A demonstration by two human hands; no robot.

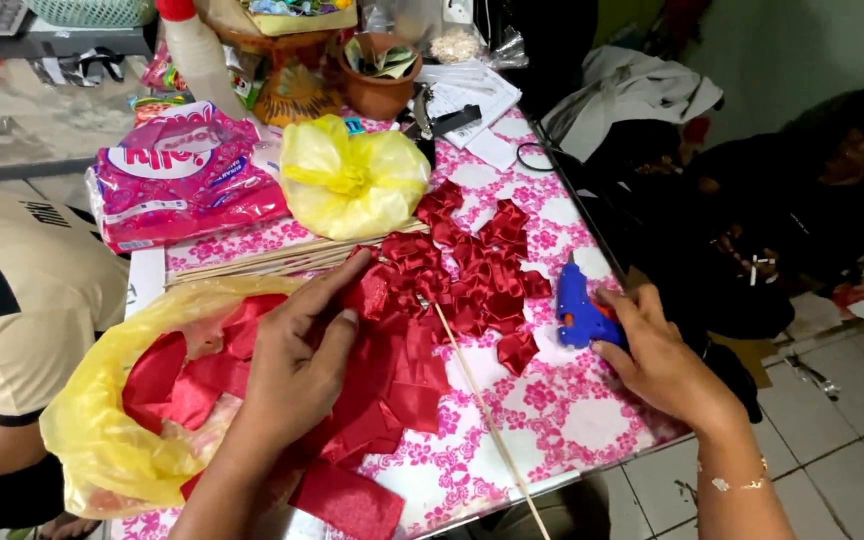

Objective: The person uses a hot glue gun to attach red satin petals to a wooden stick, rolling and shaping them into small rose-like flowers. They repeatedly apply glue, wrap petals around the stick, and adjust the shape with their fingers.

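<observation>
My left hand (297, 355) lies flat on a heap of red satin ribbon pieces (402, 390), fingers spread, fingertips near a folded red ribbon flower (407, 265). A thin wooden stick (482, 410) runs from that flower toward the table's near edge. My right hand (657, 355) grips a blue glue gun (580, 310) at the right side of the table, nozzle pointing up and away. More folded red ribbon petals (487, 265) lie between the hands. A yellow plastic bag (112, 420) holding red ribbon lies under my left forearm.
The table has a pink flowered cloth (552, 400). A bundle of wooden sticks (282, 258), a knotted yellow bag (352, 180), a pink packet (182, 180), a white bottle (197, 55) and a clay pot (380, 85) stand behind. Another person (12, 300) is at left; dark bags (732, 230) at right.
</observation>
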